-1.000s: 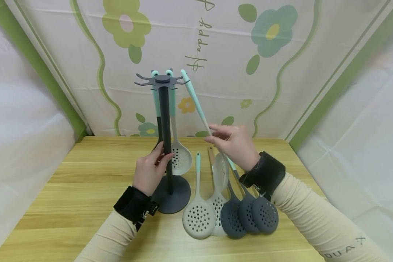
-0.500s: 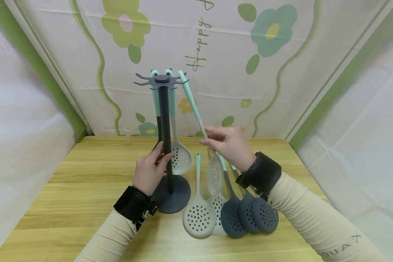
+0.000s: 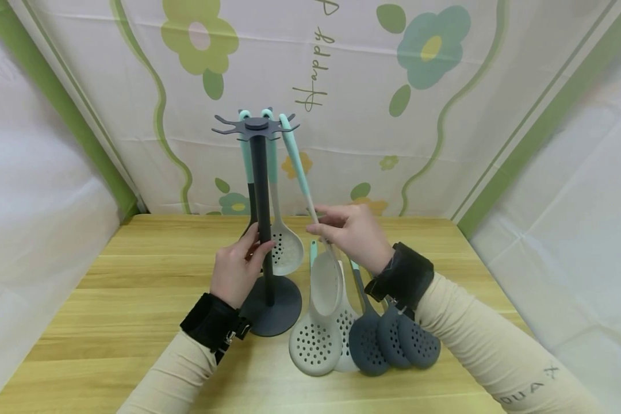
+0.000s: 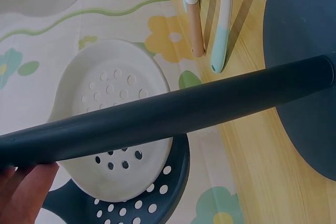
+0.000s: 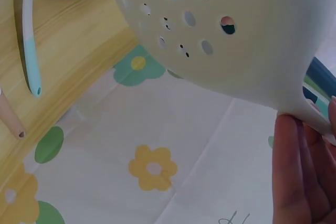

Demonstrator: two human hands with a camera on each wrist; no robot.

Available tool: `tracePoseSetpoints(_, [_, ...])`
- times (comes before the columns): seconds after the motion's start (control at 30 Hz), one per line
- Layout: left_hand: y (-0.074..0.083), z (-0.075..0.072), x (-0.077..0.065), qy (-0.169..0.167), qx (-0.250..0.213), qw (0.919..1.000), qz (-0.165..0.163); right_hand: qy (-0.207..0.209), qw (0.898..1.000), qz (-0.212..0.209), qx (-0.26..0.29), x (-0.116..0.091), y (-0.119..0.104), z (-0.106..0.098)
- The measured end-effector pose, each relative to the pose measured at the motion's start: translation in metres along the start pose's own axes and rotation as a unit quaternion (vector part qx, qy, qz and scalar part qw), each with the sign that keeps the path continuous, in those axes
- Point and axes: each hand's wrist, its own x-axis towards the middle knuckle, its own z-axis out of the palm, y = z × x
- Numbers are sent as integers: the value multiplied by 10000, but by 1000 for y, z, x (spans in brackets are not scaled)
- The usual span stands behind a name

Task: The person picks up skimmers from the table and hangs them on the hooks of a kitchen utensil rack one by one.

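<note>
One grip (image 3: 238, 273), the left, clasps a dark pole (image 3: 261, 184); right grip (image 3: 354, 233) pinches a skimmer (image 3: 325, 286).

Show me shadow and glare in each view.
Head view: pale sheen on the near part of the table; left wrist view: a shadow beside a mint handle; right wrist view: that handle's shadow again, the ladle greying toward the right.

A pale yellow wood-grain tabletop (image 3: 134, 299) bears a dark grey, slim-poled utensil stand (image 3: 261, 190), upright on its flat round base (image 3: 283, 316). Just right of the stand lies a cream, round, perforated skimmer with a mint handle (image 3: 315, 351). Farther right of the stand, partly behind that skimmer, is a cream perforated utensil with a wood-brown handle end (image 4: 197, 30). Farthest right of the stand, three dark grey, round, perforated skimmers (image 3: 391, 339) lie overlapping.
</note>
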Motion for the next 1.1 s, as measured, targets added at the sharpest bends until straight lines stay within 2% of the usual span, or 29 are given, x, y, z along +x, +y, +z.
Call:
tracePoseSetpoints(0.37, [1, -2, 0, 8, 71, 10000, 3, -171, 9996, 119, 209, 3, 1, 11])
tracePoseSetpoints(0.6, [3, -3, 0, -47, 165, 9999, 15, -115, 9994, 176, 269, 6, 3, 19])
tracePoseSetpoints(1.1, [2, 2, -2, 20, 553, 9982, 236, 178, 9994, -156, 233, 12, 12, 34])
